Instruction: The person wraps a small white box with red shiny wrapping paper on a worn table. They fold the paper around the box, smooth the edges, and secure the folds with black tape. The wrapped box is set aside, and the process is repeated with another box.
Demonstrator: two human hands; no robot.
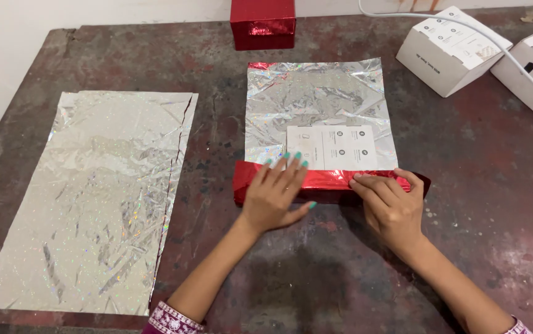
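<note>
A white box (332, 147) lies on a sheet of wrapping foil (316, 93), silver side up, in the middle of the table. The sheet's near edge is folded up over the box, showing its shiny red side (325, 179). My left hand (276, 192) lies flat on the left part of this red flap, fingers spread, pressing it against the box. My right hand (390, 201) presses the flap's right end with its fingertips.
A larger silver foil sheet (99, 192) lies on the left of the dark, worn table (495, 204). A red-wrapped box (263, 23) stands at the far edge. Two white boxes (449, 49) and a white cable (514, 62) are at the far right.
</note>
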